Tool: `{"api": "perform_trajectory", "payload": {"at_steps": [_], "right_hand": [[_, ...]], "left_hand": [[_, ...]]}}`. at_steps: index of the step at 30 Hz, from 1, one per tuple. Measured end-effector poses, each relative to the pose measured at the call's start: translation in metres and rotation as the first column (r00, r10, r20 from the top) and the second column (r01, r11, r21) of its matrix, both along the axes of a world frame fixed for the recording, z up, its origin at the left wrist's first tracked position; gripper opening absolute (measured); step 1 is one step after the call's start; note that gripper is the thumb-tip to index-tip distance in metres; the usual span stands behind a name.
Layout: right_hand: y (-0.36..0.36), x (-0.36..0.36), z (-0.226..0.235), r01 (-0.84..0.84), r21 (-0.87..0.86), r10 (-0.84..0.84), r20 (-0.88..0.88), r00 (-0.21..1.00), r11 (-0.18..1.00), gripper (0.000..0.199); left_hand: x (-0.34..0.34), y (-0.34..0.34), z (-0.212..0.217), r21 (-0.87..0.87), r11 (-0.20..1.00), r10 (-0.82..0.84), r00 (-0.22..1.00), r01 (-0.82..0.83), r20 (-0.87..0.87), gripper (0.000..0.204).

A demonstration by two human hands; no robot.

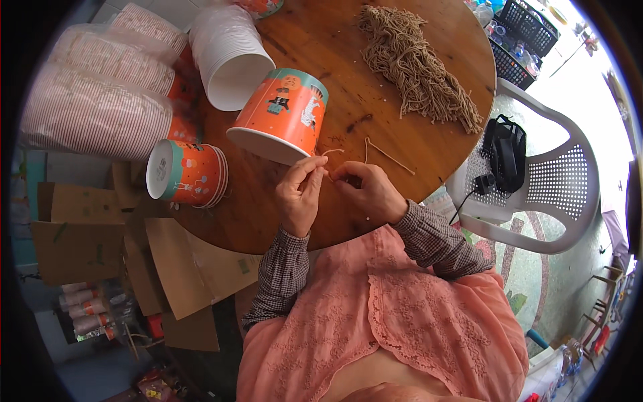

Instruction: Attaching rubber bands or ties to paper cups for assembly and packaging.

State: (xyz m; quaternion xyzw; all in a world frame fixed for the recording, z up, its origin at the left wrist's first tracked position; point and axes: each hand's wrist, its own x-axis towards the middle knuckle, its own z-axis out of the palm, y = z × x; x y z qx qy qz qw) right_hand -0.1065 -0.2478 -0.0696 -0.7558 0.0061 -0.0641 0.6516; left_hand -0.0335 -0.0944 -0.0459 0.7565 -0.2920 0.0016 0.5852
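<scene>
Over the near edge of the round table, my left hand [300, 195] and my right hand [372, 191] are close together with fingertips pinched. Between them is a thin tan string [335, 151], with a loose end curling up past my left fingers. Most of it is hidden by the fingers. Another piece of string [392, 158] lies bent on the wood beyond my right hand. An orange paper bucket [280, 107] with a teal band rests just past my left hand, its wide white rim toward me. Farther right lies a tangled bundle of tan strings [418, 63].
The wooden table [315, 37] also bears a stack of white paper buckets [231, 63], a short stack of orange cups [194, 175] and plastic-wrapped cup stacks [100, 110]. Cardboard boxes [194, 261] stand at left. A plastic chair [569, 171] holding a black strap [507, 153] is at right.
</scene>
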Motion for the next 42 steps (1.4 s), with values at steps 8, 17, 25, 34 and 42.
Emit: {"api": "perform_trajectory", "payload": {"at_steps": [8, 17, 25, 34, 42], "right_hand": [[-0.002, 0.0, 0.022, 0.218, -0.229, -0.153, 0.271, 0.95, 0.949, 0.012], [-0.014, 0.011, 0.024, 0.349, -0.177, -0.26, 0.39, 0.883, 0.92, 0.012], [-0.019, -0.005, 0.008, 0.41, -0.167, -0.293, 0.469, 0.833, 0.897, 0.016], [-0.006, 0.002, 0.005, 0.405, -0.048, -0.348, 0.427, 0.835, 0.913, 0.016], [-0.001, 0.003, 0.01, 0.448, 0.003, -0.426, 0.314, 0.848, 0.894, 0.008]], "left_hand": [[0.002, -0.007, 0.012, 0.219, 0.976, -0.087, 0.933, 0.009, 0.348, 0.012], [0.009, -0.01, 0.012, 0.144, 0.985, -0.123, 0.974, 0.096, 0.192, 0.009], [0.015, -0.004, 0.016, -0.056, 0.985, -0.173, 0.928, 0.163, -0.33, 0.011], [0.014, -0.005, 0.016, -0.156, 0.972, -0.225, 0.891, 0.177, -0.394, 0.013], [0.012, -0.004, 0.017, -0.136, 0.975, -0.216, 0.892, 0.176, -0.396, 0.012]]}}
